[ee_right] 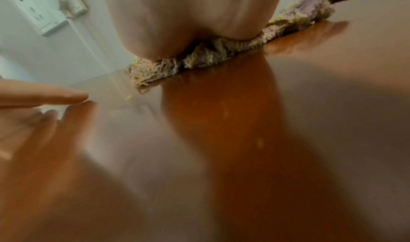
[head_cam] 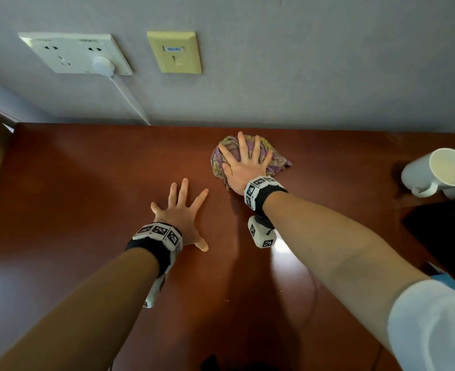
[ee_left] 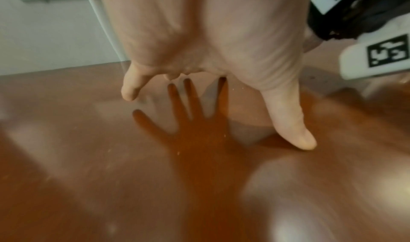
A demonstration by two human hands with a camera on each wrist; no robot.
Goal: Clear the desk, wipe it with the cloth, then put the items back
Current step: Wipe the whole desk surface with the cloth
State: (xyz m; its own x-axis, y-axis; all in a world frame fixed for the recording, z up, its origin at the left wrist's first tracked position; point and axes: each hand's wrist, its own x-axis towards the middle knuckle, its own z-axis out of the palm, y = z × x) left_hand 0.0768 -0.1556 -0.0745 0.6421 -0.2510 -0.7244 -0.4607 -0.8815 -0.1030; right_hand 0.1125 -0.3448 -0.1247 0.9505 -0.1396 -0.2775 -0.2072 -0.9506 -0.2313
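A crumpled cloth (head_cam: 250, 159), faded purple and yellow with frayed edges, lies bunched on a glossy reddish-brown bench (head_cam: 87, 183), right of centre near the far edge. The right hand (head_cam: 243, 167) presses flat on it, fingers straight and spread, its grip open and clasping nothing. The left hand (head_cam: 183, 215), lower centre, rests flat on the bare wood with fingers splayed wide. Two white mugs (head_cam: 435, 172) lie tipped at the right edge.
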